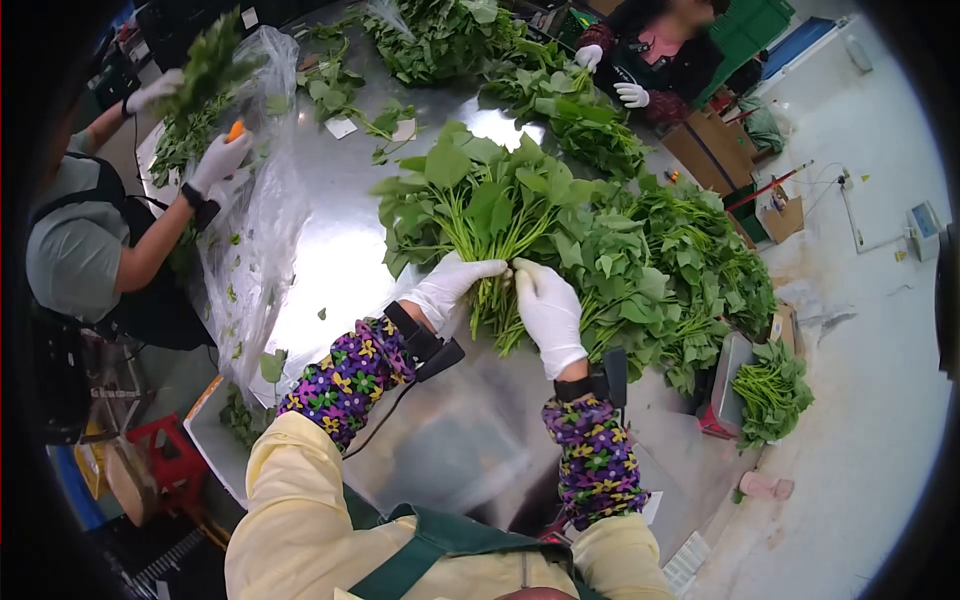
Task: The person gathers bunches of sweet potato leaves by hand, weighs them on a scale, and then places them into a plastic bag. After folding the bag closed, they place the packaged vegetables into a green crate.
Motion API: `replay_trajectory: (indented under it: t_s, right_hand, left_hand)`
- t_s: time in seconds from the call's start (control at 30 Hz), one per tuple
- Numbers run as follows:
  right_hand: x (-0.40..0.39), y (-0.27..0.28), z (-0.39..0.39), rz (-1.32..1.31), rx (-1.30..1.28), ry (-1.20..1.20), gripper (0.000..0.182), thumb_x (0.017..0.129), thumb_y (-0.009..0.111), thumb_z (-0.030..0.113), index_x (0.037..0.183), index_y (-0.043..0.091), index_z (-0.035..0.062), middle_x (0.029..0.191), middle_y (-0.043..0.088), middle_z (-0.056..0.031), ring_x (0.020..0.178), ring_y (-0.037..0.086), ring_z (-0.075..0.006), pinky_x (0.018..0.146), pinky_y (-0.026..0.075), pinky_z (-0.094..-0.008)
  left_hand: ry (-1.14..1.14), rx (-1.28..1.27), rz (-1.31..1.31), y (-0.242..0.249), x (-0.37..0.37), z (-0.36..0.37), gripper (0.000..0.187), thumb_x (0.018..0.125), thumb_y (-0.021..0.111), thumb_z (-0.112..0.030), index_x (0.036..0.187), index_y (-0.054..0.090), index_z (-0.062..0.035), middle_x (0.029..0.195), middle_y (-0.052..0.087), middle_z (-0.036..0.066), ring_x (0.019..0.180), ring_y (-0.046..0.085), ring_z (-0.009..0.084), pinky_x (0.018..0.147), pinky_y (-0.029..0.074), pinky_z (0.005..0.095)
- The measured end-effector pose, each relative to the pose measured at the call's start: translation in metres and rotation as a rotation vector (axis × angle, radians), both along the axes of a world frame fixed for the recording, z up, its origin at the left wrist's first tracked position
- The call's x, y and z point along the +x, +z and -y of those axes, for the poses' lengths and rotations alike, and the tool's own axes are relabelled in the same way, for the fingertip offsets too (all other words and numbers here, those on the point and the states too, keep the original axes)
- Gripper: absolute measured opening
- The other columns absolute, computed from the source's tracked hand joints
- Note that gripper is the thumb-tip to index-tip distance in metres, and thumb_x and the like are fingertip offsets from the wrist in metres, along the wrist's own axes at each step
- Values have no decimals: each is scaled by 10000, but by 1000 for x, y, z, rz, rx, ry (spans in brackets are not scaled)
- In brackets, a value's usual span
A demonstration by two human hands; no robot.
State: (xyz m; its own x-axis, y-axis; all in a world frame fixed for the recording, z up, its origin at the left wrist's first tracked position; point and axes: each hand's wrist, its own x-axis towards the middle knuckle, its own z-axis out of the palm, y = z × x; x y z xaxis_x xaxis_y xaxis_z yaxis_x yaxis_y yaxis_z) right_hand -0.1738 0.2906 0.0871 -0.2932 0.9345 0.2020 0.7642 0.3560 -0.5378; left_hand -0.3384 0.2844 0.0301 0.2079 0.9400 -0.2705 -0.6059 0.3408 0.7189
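A bunch of leafy greens [490, 200] stands with its stems down over the steel table [340, 250]. My left hand [448, 288], in a white glove, grips the stems from the left. Wearing the same kind of glove, my right hand [550, 312] holds them from the right. Both wrists carry black strapped devices and flowered sleeve covers.
A large heap of greens [670, 270] lies to the right, more greens [440, 40] at the far end. A person at left holds greens [200, 90] beside a clear plastic bag [255, 210]. Another person's gloved hands [630, 95] work at the far side. A scale [735, 385] holds greens at right.
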Motion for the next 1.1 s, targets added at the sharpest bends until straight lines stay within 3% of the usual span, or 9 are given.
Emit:
replay_trajectory:
  t_s: [0.17, 0.33, 0.43, 0.57, 0.73, 0.83, 0.93, 1.0, 1.1]
  right_hand:
    - [9, 48, 2, -483, -205, -130, 172, 937, 578, 112, 1035, 666, 1, 815, 693, -100, 719, 653, -138, 663, 506, -265]
    - [15, 79, 19, -571, 24, -122, 177, 890, 588, 28, 1049, 660, 0, 853, 685, -124, 708, 656, -213, 674, 517, -310]
    - [29, 94, 32, -121, 627, 182, 419, 770, 652, -34, 1175, 624, 69, 970, 652, -109, 818, 625, -306, 723, 527, -373]
    - [42, 104, 47, 317, 636, 407, 545, 820, 617, 112, 1353, 500, 109, 1364, 505, -123, 1237, 511, -256, 1051, 382, -446]
    - [61, 112, 51, 723, 707, 412, 647, 857, 541, 217, 1472, 348, 170, 1542, 319, -76, 1407, 338, -218, 1124, 218, -554]
    - [76, 133, 56, 640, 628, 402, 910, 644, 785, 352, 1437, 384, 156, 1531, 329, -99, 1401, 344, -259, 1132, 193, -560]
    - [91, 133, 78, 561, 555, 480, 909, 575, 834, 349, 1361, 441, 118, 1487, 390, -108, 1386, 367, -274, 1132, 192, -561]
    - [106, 122, 89, 465, 655, 468, 788, 563, 832, 266, 1253, 490, 95, 1194, 573, -81, 1248, 509, -269, 1123, 216, -563]
    - [125, 113, 111, 464, 663, 440, 747, 564, 825, 238, 1223, 506, 94, 1045, 589, -63, 1094, 585, -248, 1126, 226, -543]
  left_hand:
    - [37, 97, -88, 44, 13, 10, 229, 871, 663, -70, 1078, 596, 3, 923, 657, 60, 789, 636, 154, 731, 510, 274]
    - [48, 278, -191, 77, 22, 17, 312, 858, 679, -62, 1145, 568, -14, 941, 647, 51, 802, 624, 141, 739, 504, 274]
    - [112, 373, -316, 84, 28, 10, 352, 853, 693, -56, 1178, 563, -23, 1015, 627, 25, 864, 593, 117, 773, 497, 279]
    - [95, 493, -392, 109, 36, 9, 356, 836, 706, -85, 1159, 574, -13, 983, 635, 30, 875, 583, 119, 786, 501, 298]
    - [-341, 702, -734, 134, 38, 25, 404, 775, 739, -147, 1109, 570, 6, 955, 655, 95, 863, 599, 133, 756, 512, 306]
    - [-501, 671, -1036, 163, 40, 48, 411, 753, 746, -210, 1069, 577, -10, 843, 654, 80, 750, 621, 154, 666, 519, 316]
    - [-786, 622, -1024, 191, 49, 74, 331, 744, 714, -197, 1014, 602, -42, 768, 655, 64, 606, 612, 141, 539, 490, 288]
    - [-859, 655, -1063, 196, 64, 83, 272, 737, 717, -196, 944, 620, -48, 759, 652, 61, 612, 617, 133, 538, 489, 281]
    - [-870, 810, -1139, 195, 81, 93, 363, 727, 746, -304, 951, 652, -34, 766, 678, 98, 690, 647, 243, 660, 516, 356]
